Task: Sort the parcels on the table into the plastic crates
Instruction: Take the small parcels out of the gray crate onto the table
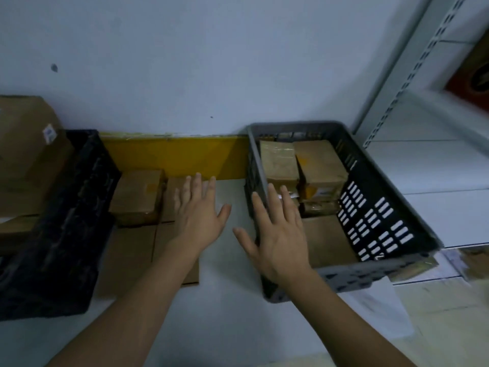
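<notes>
A grey plastic crate (375,271) stands on the table at the right, with several brown parcels (280,162) stacked in its far half. A black crate (66,234) stands at the left. Between them a brown parcel (137,197) lies on flat cardboard (132,250) near the wall. My left hand (198,213) hovers open, fingers spread, just right of that parcel and partly over a second flat parcel. My right hand (277,234) is open too, its fingers spread over the grey crate's left rim. Neither hand holds anything.
A large brown box (23,144) sits in or behind the black crate at the far left. A yellow strip (174,154) runs along the wall's base. White metal shelving (423,160) stands at the right, with white paper (381,308) by the grey crate's near corner.
</notes>
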Demonstrator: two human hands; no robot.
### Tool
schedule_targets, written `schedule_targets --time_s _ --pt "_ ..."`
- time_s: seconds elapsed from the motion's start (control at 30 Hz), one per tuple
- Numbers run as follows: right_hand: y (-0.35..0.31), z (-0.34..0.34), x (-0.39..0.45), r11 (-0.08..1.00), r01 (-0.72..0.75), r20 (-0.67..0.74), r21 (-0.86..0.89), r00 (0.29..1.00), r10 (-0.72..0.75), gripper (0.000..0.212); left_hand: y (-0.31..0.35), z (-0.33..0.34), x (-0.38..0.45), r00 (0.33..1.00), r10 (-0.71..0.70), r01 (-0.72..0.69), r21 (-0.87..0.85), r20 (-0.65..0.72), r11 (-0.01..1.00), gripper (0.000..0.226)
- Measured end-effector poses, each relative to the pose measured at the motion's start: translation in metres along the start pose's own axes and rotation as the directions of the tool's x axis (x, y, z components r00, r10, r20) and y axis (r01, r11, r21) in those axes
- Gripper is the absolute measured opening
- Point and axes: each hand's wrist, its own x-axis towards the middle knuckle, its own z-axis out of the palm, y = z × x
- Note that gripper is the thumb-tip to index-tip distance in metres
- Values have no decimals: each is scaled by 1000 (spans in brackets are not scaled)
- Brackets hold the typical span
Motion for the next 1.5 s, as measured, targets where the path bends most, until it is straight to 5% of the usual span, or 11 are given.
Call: schedule_targets --time_s 0.17,0.4,0.73,1.27,1.5 --pt "83 -31 -15 995 -88 6 -39 996 88 82 72 2 -15 998 65 -66 -56 -26 996 82" --pt "185 -43 -10 958 -223 312 -179 911 270 99 136 5 -18 979 195 -191 -58 62 980 78" --pt "227 -25 21 929 -283 469 -238 804 365 95 165 35 27 938 326 -324 -35 120 945 77" --pt "244 41 117 881 -385 429 -274 771 471 112 184 58 99 963 157 -168 30 218 985 80" --pt "264 65 146 898 -353 497 -261 749 439 109 196 87 138 924 -147 118 101 353 988 98"
